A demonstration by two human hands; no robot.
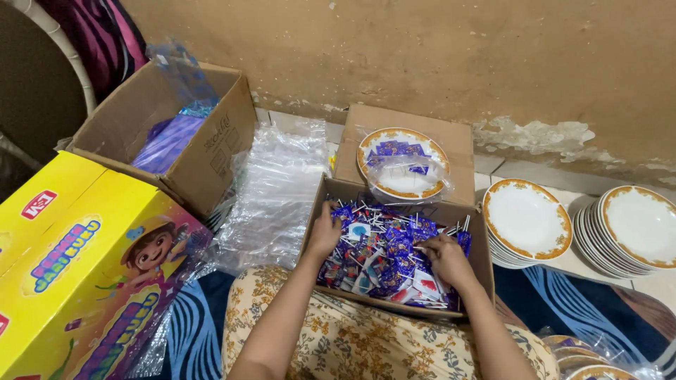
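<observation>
From the head camera, both hands are down in a small cardboard box [486,260] resting on the person's lap, which is full of blue-wrapped lollipops [391,257] with white sticks. The left hand [325,232] rests at the box's left wall, fingers curled loosely onto the sweets; whether it pinches one I cannot tell. The right hand [445,257] lies palm down on the pile at the right, fingers bent into the wrappers.

Just beyond the box a gold-rimmed plate [401,184] in a clear bag, holding a few lollipops, sits on the box's raised flap. To the right stand two stacks of matching plates [528,219] on the floor. To the left lies a heap of clear plastic bags [271,193], then an open brown carton [211,151] and a yellow printed box [84,267] near left.
</observation>
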